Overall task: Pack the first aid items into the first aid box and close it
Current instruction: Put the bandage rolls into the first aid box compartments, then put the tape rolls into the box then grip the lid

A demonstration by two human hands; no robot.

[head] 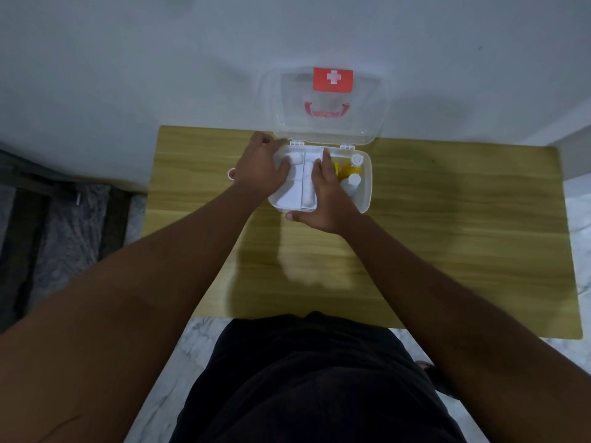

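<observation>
The white first aid box (364,199) stands open at the far side of the wooden table (415,238). Its clear lid (367,123), with a red cross label and a red handle, leans back against the wall. A white inner tray (297,195) holding white rolls sits in the box's left half. My left hand (260,167) grips the tray's left side. My right hand (323,199) holds its right edge, thumb at the box's front. Two yellow bottles (350,172) with white caps stand in the right half, partly hidden by my right hand.
A small round red-and-white item (231,173) lies on the table just left of my left hand. The wall rises right behind the table. A dark striped cloth (64,212) lies on the floor to the left.
</observation>
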